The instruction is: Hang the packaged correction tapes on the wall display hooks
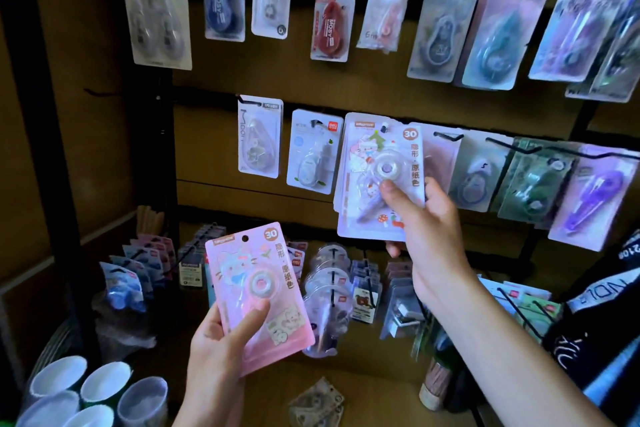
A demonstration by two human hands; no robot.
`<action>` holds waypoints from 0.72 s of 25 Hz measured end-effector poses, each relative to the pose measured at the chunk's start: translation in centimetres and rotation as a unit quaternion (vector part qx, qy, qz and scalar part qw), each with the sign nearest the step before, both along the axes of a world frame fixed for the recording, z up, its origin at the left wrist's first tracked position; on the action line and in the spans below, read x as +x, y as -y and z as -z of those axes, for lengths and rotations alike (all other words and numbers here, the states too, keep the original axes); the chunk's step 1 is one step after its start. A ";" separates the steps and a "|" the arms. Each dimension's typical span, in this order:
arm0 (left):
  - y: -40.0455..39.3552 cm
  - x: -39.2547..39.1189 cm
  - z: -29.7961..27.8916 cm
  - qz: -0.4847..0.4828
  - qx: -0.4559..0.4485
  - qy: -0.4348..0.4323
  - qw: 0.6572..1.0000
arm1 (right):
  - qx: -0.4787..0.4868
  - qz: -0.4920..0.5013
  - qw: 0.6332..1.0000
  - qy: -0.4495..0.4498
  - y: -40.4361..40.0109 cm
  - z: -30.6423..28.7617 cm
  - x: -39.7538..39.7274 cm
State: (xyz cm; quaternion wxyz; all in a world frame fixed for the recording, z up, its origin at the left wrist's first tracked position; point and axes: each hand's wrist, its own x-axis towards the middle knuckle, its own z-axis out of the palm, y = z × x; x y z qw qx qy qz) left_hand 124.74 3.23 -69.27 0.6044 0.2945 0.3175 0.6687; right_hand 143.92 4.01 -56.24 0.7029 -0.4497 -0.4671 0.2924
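**Card hole onto the middle-row hook**

Packs first: your right hand [427, 218] is closed on a white pack [379, 177] held up against the middle row of the wall display, thumb pressed on the clear blister, fingers behind the card; more cards seem to sit behind it, though whether you hold a stack or it overlaps hung ones is unclear. Its punched hole sits near the top centre, and I cannot tell whether the hook is already through it; so look at the hole, not the picture on the card. Keep the card square to the wall; line the hole up with the hook tip, then push straight back along the prong and let the card drop; a tilted card will likely catch on the neighbouring packs just beside it.

Your left hand [221, 340] grips a pink pack [258, 291] low and in front of the bottom rows, well apart from the wall; hold it by the lower edge as now, so its hole stays free. Beyond, the top row [332, 19] hangs full; white cups [104, 383] stand at lower left.
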 end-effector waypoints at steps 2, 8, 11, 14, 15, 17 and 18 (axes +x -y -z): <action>-0.1 0.0 0.0 0.000 -0.005 0.004 1.000 | -0.005 0.012 1.000 -0.005 -0.1 0.3 0.2; 0.6 0.3 -0.4 0.008 -0.007 -0.010 1.000 | -0.084 0.017 0.996 0.011 -3.5 0.2 0.3; 0.9 0.2 -0.6 0.008 -0.012 -0.021 1.000 | -0.138 0.042 0.990 -0.005 -5.8 -0.3 0.1; 1.0 -0.2 -0.6 0.008 -0.009 -0.021 1.000 | -0.174 0.035 0.984 -0.017 -6.7 -0.1 -0.2; 1.0 -0.4 -0.6 0.009 -0.008 -0.018 1.000 | -0.178 0.027 0.983 -0.024 -6.7 0.2 -0.2; 0.9 -0.7 -0.6 0.011 -0.007 -0.013 1.000 | -0.188 0.008 0.981 -0.046 -6.3 1.0 -0.1; 0.9 -0.9 -0.5 0.013 -0.007 -0.011 1.000 | -0.198 -0.002 0.979 -0.056 -6.0 1.6 -0.1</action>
